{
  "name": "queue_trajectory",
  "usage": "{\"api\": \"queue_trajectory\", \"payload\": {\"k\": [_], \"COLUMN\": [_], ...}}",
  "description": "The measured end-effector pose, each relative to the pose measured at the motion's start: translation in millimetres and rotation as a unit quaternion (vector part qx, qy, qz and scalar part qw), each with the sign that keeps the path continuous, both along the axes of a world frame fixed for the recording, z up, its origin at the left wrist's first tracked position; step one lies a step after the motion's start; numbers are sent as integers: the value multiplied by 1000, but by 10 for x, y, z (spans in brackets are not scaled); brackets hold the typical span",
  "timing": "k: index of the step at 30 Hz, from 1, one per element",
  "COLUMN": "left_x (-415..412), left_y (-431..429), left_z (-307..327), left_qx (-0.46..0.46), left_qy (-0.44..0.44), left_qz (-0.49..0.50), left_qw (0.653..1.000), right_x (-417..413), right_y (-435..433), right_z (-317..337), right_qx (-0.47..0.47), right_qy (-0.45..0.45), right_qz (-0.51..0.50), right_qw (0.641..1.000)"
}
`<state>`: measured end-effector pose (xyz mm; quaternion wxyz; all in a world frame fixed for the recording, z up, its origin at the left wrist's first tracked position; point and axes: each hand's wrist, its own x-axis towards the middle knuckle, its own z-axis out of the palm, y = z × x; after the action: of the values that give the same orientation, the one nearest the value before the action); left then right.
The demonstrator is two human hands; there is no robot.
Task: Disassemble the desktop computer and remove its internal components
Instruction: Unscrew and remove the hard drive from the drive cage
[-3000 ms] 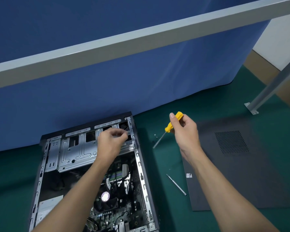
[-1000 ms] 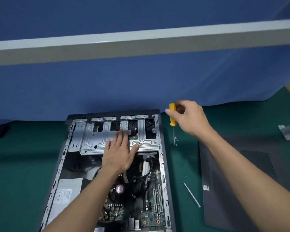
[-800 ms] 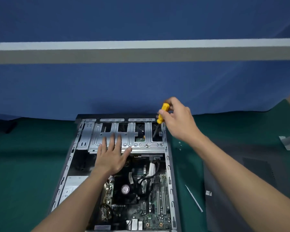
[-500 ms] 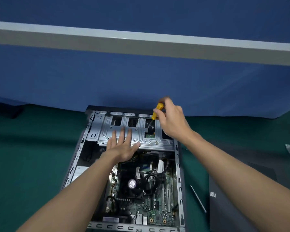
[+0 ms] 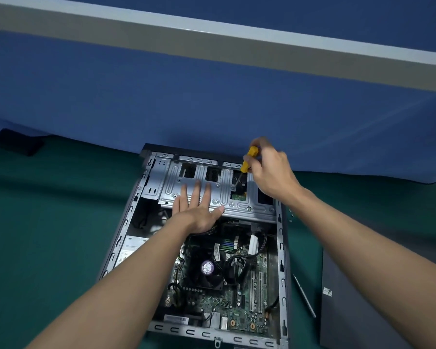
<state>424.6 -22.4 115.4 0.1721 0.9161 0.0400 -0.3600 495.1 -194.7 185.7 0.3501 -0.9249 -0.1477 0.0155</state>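
Bare metal drive cage; green cloth mat

The screwdriver had a yellow handle. The drive cage was silver-grey, the motherboard green, the worktop dark green, the cloth backdrop blue, the side panel dark grey.

The green surface is occupied at its middle by an open case. Just right of it are laid small screws, a thin rod and a dark flat panel.
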Motion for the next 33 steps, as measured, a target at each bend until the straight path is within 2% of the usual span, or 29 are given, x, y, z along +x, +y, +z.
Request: {"api": "queue_trajectory", "payload": {"k": [10, 15, 19, 26, 30, 33], "left_x": [-6, -3, -7, -15, -13, -14], "left_y": [-2, -2, -11, -11, -9, -9], "left_z": [-22, -33, -25, -21, -18, -21], "left_qx": [4, 8, 11, 13, 9, 7], "left_qy": [-8, -9, -8, -9, -12, -13], "left_qz": [3, 3, 4, 3, 5, 5], "left_qw": [1000, 1000, 1000, 1000, 1000, 1000], "right_x": [24, 55, 131, 305, 394, 400], "right_y": [-9, 13, 45, 229, 356, 420], "right_z": [4, 21, 88, 388, 524, 554], "right_qx": [-1, -45, -98, -345, -427, -468], "right_qy": [5, -6, 26, 45, 95, 90], "right_qz": [25, 90, 93, 128, 155, 184], "right_qw": [1000, 995, 990, 929, 886, 860]}}
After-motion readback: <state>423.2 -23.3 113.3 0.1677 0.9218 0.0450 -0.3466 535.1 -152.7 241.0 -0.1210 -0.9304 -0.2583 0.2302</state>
